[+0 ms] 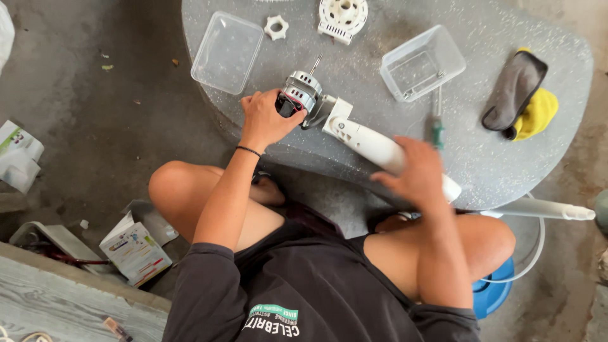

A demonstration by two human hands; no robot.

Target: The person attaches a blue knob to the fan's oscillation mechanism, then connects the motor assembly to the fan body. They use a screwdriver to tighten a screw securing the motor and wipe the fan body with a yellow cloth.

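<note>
Left hand clasps the fan motor, steadying it on the worktop; right hand, fingers loosely spread, braces the white neck.

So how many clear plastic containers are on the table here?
2: one clear container lies at the table's left edge, the other clear container sits right of the motor, above the screwdriver. None looks hidden.

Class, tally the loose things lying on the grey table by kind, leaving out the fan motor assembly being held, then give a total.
Clear plastic containers: 2
White plastic fan parts: 2
Screwdriver: 1
Cloths: 2
Total: 7
</note>
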